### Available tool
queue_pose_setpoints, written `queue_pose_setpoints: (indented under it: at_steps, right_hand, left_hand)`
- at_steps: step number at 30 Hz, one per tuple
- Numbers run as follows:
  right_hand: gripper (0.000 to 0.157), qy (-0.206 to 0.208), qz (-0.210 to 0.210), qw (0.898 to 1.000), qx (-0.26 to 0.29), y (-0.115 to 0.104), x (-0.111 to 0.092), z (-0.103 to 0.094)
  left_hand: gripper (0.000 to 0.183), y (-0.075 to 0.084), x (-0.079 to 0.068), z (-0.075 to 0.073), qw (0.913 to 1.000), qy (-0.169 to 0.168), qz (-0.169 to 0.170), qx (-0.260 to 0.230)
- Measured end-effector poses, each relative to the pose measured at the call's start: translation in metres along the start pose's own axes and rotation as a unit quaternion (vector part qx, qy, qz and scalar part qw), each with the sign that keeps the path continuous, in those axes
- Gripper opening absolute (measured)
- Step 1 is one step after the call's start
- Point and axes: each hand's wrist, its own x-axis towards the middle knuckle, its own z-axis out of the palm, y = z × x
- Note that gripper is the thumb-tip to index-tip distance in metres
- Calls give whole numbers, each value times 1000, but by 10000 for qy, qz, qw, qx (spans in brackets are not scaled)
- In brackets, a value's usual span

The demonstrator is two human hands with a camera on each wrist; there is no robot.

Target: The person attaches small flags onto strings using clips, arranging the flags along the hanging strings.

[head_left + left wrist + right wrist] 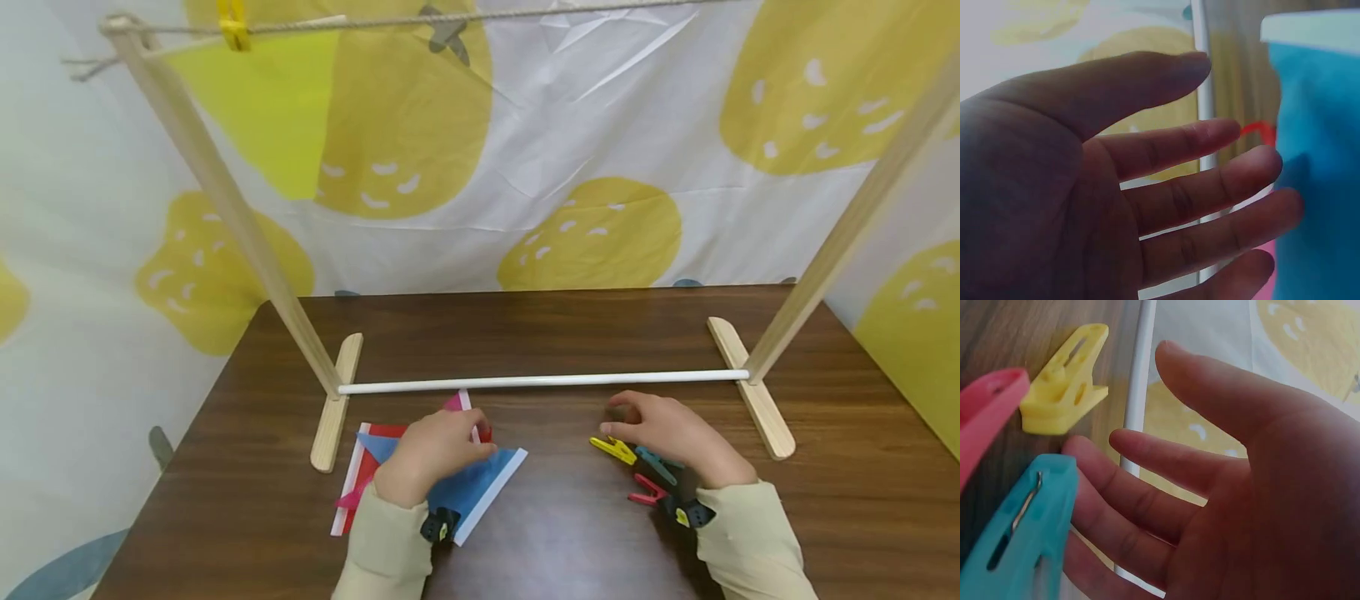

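My left hand (pixel 431 454) is over a small pile of triangular cloth flags, its fingers relaxed and nothing visible in its grasp. On top is a blue flag (pixel 472 483) with a white edge strip; a red flag (pixel 386 431) and a pink flag (pixel 453 403) show partly beneath. In the left wrist view the fingertips are near the blue flag (pixel 1325 187); contact cannot be told. At right, my right hand (pixel 667 425) hovers loosely by a yellow clothespin (pixel 613 450), a teal clothespin (pixel 658 465) and a pinkish-red clothespin (pixel 647 490), holding none.
A wooden stand has a left post (pixel 225 192), a right post (pixel 847 233) and a white bottom bar (pixel 540 382). From its rope (pixel 525 13) hangs a yellow-green flag (pixel 277 108), with a yellow clothespin (pixel 234 27) there. Behind is a fruit-patterned cloth (pixel 420 258).
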Motion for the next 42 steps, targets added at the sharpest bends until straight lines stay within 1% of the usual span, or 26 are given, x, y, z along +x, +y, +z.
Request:
queue_pose_setpoints:
  at_steps: [2, 7, 11, 15, 21, 27, 30, 35, 39, 42]
  right_hand:
    - [59, -12, -29, 10000, -34, -2, 0, -1]
    - [59, 29, 39, 9999, -156, -6, 0, 3]
    - [59, -25, 89, 9998, -166, -8, -2, 11]
    - [58, 28, 170, 9995, -270, -10, -2, 15]
    - [57, 156, 191, 9988, -421, -14, -2, 14]
    - [52, 236, 36, 9989, -412, -17, -1, 16]
    - [49, 327, 23, 9984, -459, -18, 1, 17]
    - [45, 521, 2, 9966, -643, -20, 2, 17]
    - [47, 459, -60, 9970, -617, -24, 3, 21]
    - [51, 424, -102, 9972, -602, -27, 6, 25]
  left_hand:
    - [36, 5, 2, 3, 9999, -103, -11, 43]
    - [39, 14, 5, 12, 9994, -225, 132, 248]
    - [46, 18, 3, 21, 9988, -339, 158, 326]
    - [50, 19, 2, 25, 9986, -327, 184, 372]
    - [54, 21, 5, 25, 9986, -166, 247, 436]
    - [58, 18, 9, 23, 9980, 151, 149, 604]
    - [55, 18, 11, 22, 9979, 304, 105, 558]
    - [42, 23, 11, 21, 9974, 540, 129, 456]
    - [29, 25, 7, 21, 9976, 478, 167, 479]
    - [30, 25, 4, 22, 9984, 254, 190, 460]
